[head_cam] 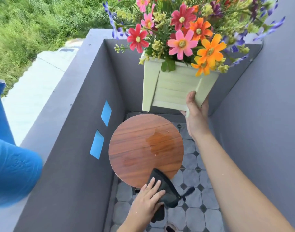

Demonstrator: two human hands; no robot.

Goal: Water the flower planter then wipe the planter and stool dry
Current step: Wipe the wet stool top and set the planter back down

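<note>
A pale green wooden planter (173, 87) full of pink, orange and purple flowers hangs tilted in the air above the stool. My right hand (196, 114) grips its lower right corner from below. The round wooden stool (135, 153) stands beneath it on the tiled floor, with a wet patch (160, 142) on its top right of centre. My left hand (147, 200) presses a dark cloth (166, 188) onto the near edge of the stool top.
A blue watering can (11, 168) rests on the grey balcony ledge (68, 91) at the left. Grey walls enclose the narrow balcony on three sides. Two blue tape patches (101, 129) mark the left wall. Grass lies beyond the ledge.
</note>
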